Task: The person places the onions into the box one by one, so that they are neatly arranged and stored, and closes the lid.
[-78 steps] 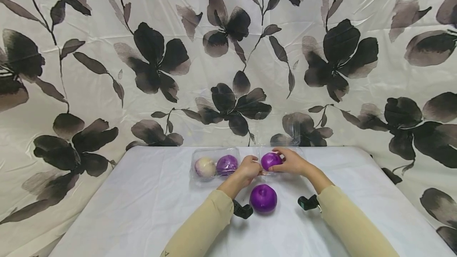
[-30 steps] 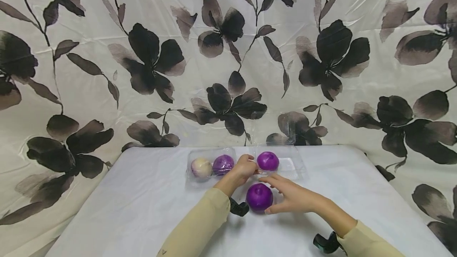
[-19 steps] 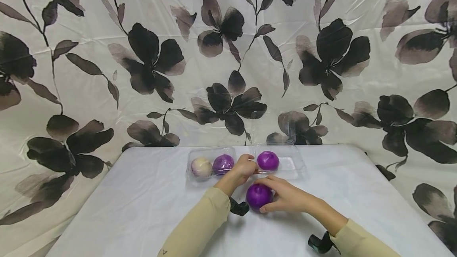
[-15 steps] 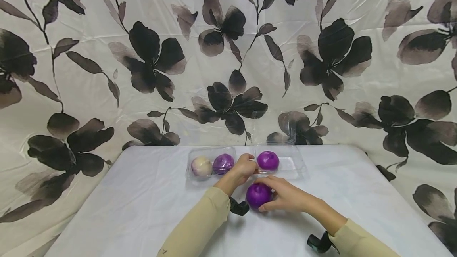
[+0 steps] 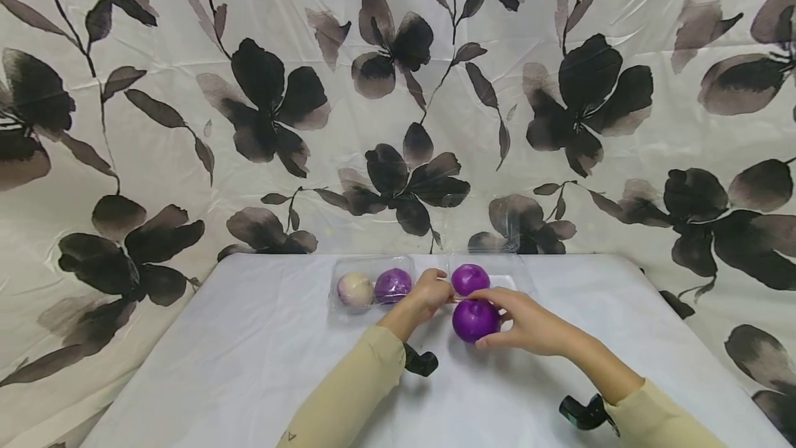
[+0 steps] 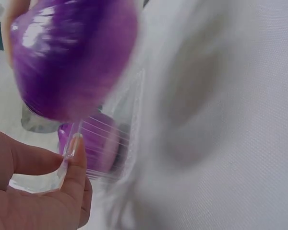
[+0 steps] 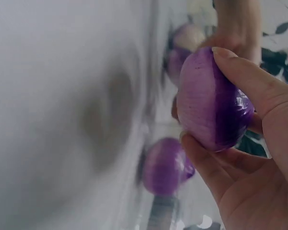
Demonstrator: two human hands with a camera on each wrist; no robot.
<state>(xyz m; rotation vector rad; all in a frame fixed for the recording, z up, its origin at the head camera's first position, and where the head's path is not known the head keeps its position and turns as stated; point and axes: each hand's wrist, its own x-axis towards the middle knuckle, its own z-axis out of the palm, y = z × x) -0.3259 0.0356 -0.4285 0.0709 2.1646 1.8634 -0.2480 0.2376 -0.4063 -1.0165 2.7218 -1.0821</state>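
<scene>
My right hand (image 5: 528, 322) grips a glossy purple onion (image 5: 476, 320) between thumb and fingers. In the right wrist view this onion (image 7: 213, 100) hangs above the white cloth, its shadow cast below. With thumb and fingertips, my left hand (image 5: 429, 298) pinches the edge of a clear plastic clamshell box (image 5: 525, 282); the left wrist view shows this pinch (image 6: 73, 165) close up. Inside that box sits another purple onion (image 5: 470, 279), toward its left side. The box's clear lid (image 5: 497, 223) stands raised at the back.
Left of my left hand is a second clear plastic box (image 5: 336, 303), holding a pale onion (image 5: 356, 290) and a purple one (image 5: 393, 285). A white cloth covers the table (image 5: 249, 365). Behind it hangs a flower-printed curtain (image 5: 336, 116).
My right hand leaves the onion in the box, reaches to the one in front, grips it, and raises it toward the box. My left hand keeps its pinch on the box edge.
</scene>
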